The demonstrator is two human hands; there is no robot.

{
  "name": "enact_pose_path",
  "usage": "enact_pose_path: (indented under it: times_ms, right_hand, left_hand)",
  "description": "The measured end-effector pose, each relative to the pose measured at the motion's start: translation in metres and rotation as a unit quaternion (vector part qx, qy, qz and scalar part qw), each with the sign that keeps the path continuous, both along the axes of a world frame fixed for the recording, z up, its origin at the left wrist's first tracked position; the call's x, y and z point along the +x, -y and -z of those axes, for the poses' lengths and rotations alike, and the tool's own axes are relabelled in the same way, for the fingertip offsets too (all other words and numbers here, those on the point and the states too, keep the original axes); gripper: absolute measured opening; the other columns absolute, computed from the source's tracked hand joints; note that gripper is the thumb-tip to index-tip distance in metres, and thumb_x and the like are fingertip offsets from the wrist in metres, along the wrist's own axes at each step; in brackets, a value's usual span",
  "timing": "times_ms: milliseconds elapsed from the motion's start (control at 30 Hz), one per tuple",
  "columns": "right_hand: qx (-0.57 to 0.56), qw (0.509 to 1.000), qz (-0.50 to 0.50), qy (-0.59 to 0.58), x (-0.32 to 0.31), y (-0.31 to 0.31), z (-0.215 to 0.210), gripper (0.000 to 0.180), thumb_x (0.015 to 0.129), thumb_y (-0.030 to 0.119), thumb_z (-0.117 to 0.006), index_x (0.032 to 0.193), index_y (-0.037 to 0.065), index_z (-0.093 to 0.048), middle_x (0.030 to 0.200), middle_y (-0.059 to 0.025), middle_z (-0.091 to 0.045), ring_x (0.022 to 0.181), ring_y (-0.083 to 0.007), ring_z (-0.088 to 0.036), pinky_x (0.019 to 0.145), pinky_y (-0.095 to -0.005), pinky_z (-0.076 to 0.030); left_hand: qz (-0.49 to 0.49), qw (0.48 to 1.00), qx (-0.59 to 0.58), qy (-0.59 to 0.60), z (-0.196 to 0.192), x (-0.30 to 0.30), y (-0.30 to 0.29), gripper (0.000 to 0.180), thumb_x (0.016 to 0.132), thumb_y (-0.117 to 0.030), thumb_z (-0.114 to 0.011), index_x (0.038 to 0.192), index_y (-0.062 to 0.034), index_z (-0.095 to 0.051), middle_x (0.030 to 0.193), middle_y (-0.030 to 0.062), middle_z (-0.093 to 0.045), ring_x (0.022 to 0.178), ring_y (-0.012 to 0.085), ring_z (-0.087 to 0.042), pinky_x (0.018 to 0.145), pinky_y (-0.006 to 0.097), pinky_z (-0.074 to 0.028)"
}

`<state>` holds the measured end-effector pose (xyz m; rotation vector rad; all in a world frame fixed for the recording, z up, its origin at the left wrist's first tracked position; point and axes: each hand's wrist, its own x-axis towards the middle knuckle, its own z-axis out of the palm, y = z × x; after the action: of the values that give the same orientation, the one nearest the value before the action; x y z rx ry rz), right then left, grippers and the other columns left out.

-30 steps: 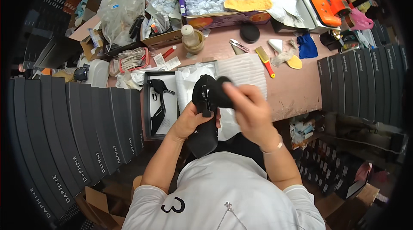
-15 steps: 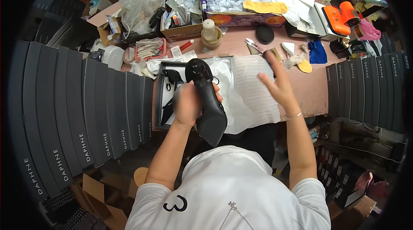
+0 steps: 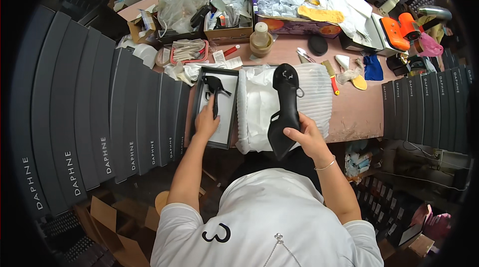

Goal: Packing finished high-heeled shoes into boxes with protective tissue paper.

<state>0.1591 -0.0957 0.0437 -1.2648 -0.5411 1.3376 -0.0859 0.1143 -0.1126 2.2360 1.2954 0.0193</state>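
Black shoe (image 3: 286, 110), right fingers (image 3: 294, 134) clamped on it — left fingers (image 3: 211, 103) partly hide a boxed shoe (image 3: 213, 85), grip unclear.

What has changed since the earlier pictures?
The left hand let go of the raised black shoe and reached left to the other shoe in the grey box. The right hand took the raised shoe, which moved right. The brush and black disc stayed put.
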Motion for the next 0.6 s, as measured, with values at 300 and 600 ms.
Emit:
enact_pose_path:
  times_ms: [300,600]
  right_hand:
    - [0.055,0.994,-0.025,-0.088,-0.002,0.017,0.012,0.043,0.080,0.008,-0.066,0.119,-0.001,-0.052,0.105,-0.0037,-0.061,0.097,-0.0105,-0.057,0.088,-0.0271,-0.046]
    - [0.040,0.994,-0.062,-0.076,0.004,0.047,0.000,0.045,0.076,0.008,-0.068,0.118,-0.002,-0.054,0.106,-0.0034,-0.061,0.097,-0.0100,-0.057,0.089,-0.0262,-0.045]
  left_hand:
    - [-0.090,0.667,-0.508,0.538,-0.138,0.028,0.090,0.052,0.076,-0.002,-0.069,0.124,-0.0015,-0.050,0.101,0.0057,-0.062,0.090,0.0139,-0.062,0.084,0.028,-0.051]
    - [-0.065,0.641,-0.571,0.508,-0.138,0.030,0.126,0.061,0.075,-0.004,-0.073,0.130,-0.0029,-0.046,0.110,0.0040,-0.058,0.102,0.0126,-0.057,0.093,0.028,-0.044]
